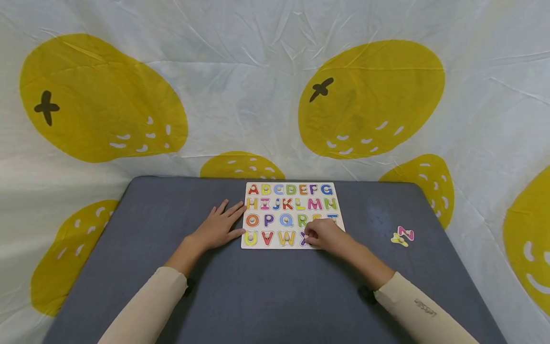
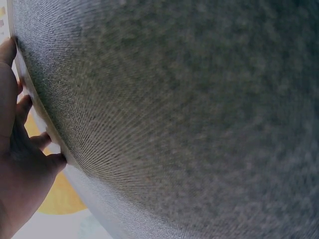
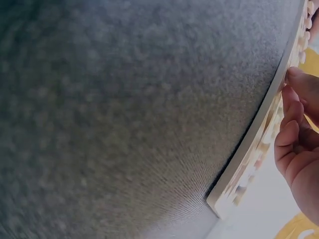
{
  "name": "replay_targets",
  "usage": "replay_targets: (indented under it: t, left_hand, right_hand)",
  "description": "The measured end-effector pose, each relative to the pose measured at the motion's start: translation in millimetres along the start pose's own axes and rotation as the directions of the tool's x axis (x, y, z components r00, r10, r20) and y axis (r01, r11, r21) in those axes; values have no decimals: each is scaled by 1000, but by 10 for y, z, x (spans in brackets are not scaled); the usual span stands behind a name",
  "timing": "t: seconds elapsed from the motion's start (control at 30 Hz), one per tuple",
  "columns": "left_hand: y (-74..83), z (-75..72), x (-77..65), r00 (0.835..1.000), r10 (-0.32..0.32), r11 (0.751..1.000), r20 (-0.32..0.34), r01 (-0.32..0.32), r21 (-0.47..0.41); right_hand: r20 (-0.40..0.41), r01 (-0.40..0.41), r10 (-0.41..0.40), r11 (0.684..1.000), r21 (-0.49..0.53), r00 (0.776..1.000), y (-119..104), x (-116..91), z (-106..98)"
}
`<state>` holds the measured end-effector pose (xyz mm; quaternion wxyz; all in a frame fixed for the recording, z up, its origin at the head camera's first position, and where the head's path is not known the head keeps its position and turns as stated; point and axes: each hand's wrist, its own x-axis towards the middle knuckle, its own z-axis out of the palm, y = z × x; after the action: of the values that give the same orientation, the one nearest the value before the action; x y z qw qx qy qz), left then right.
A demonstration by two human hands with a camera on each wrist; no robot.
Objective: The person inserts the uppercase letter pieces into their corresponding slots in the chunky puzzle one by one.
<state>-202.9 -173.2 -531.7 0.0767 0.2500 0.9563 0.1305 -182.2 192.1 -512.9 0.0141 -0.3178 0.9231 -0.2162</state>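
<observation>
A pale alphabet puzzle board [image 1: 275, 247] with coloured, knobbed letters lies near the table's far edge. My right hand [image 1: 328, 235] is at its lower right, thumb and fingertips pinching the purple letter X piece [image 1: 303, 239], which is partly covered by the fingers. Whether that piece sits fully in its slot cannot be told. My left hand [image 1: 216, 229] rests with spread fingers against the board's left edge; the left wrist view shows its fingertips [image 2: 59, 160] along that edge. In the right wrist view, the curled right hand [image 3: 301, 144] is over the board's rim.
Two loose letter pieces lie on the right of the grey table [image 1: 266, 296]: a pink one shaped like Z or N [image 1: 406, 232] and a yellow letter Y [image 1: 399, 240], touching or overlapping. Behind the table hangs a white cloth [image 1: 249, 110] with yellow fruit shapes.
</observation>
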Motion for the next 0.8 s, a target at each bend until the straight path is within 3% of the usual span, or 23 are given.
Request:
replay_targets:
  t: [0.17,0.37,0.8]
  left_hand:
    - [7,-9,-4,1000,-4,1000,7,4,7]
    - [-3,1,-1,1000,-1,1000,-6,1,10]
    - [-4,-13,-13,1000,-2,1000,-2,2,-2]
  right_hand:
    - [4,-8,8,1000,-20,1000,-2,6,24]
    - [-15,-5,6,999,36,1000,44,-48,-26]
    - [-171,35,-24,998,58,985,494,-477,-345]
